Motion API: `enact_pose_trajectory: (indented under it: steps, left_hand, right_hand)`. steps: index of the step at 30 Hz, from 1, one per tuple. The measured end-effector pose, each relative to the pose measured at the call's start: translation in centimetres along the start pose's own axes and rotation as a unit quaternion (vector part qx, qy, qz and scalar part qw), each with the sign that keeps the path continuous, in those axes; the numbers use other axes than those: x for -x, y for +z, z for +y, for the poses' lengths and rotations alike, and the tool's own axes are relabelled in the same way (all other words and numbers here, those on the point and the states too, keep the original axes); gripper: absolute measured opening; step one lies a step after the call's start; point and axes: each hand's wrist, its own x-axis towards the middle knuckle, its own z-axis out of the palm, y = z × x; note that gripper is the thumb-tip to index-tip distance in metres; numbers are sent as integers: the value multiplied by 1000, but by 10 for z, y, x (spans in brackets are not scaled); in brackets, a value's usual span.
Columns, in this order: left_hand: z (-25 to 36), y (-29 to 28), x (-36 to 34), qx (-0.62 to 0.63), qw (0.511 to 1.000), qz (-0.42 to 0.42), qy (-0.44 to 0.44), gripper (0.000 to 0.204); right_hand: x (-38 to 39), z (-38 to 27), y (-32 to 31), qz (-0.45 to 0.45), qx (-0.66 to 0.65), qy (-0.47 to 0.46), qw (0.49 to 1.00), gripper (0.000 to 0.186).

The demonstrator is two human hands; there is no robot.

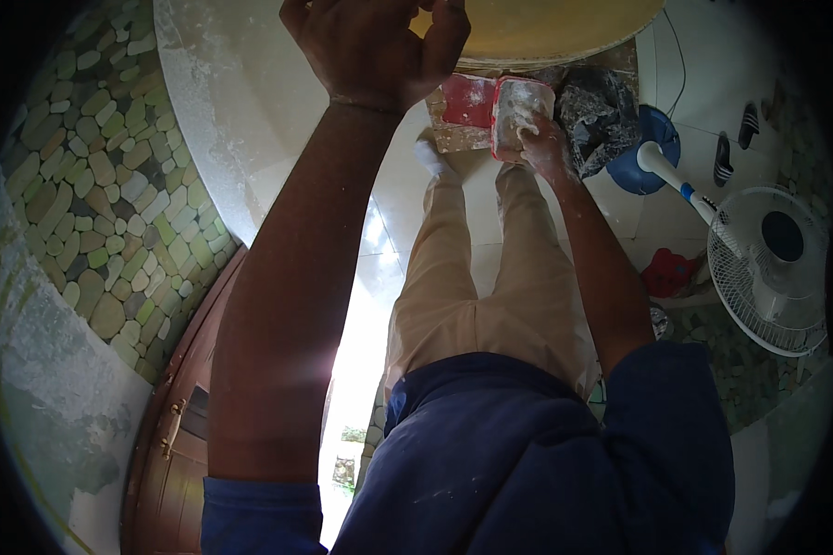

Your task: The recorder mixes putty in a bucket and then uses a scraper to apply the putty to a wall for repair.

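My left arm is raised along the left side, and my left hand (370, 51) reaches the upper edge with its back showing. Its fingertips are cut off, so I cannot tell what they hold or touch. Lower and to the right, my right hand (544, 148) grips the near right side of a red-rimmed rectangular tub (516, 92). Whitish paste or powder coats the inside of the tub and my fingers. Beside it lies a flat red piece (467, 99) smeared with white, on a brown board (458, 139).
A large yellowish round surface (565, 32) spans the top. Right of the tub sit a crumpled black plastic bag (600, 116), a blue basin (652, 153), slippers (724, 162) and a white fan (768, 268). A brown door (180, 462) and pebble-patterned surface (102, 203) are at left.
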Motion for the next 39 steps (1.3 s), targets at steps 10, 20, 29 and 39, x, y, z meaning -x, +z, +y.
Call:
enact_pose_trajectory:
  steps: [10, 20, 29, 39]
  left_hand:
    - [-3, -1, 0, -10, 1000, 9, 16, 24]
    - [-2, 1, 1, 15, 1000, 21, 17, 25]
    - [-3, 2, 3, 3, 1000, 19, 16, 26]
    - [0, 0, 1, 5, 1000, 9, 8, 26]
  right_hand:
    - [-2, 2, -13, -59, 93, 19, 994, 32]
    - [1, -7, -14, -37, 203, -84, 975, 32]
    - [-1, 17, 7, 71, 205, -106, 970, 29]
    - [5, 7, -2, 20, 326, -218, 920, 12]
